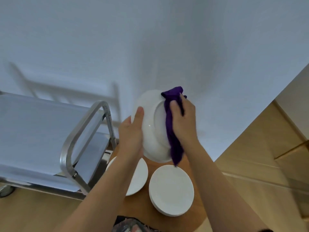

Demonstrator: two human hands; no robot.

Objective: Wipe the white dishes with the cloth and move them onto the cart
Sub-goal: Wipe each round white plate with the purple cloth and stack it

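Plate (153,124) stands tilted, underside toward you: your left hand (132,129) grips its rim, right hand (182,118) presses the gripped cloth (172,124) on it.

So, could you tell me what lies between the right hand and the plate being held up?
In the head view, the purple cloth lies between the right hand and the held plate's underside.

Three white plates: one held up (153,124) at twelve o'clock, two on the round wooden table, at seven (137,178) and five (171,190). One purple cloth (172,131). One metal cart (41,134) at nine o'clock.
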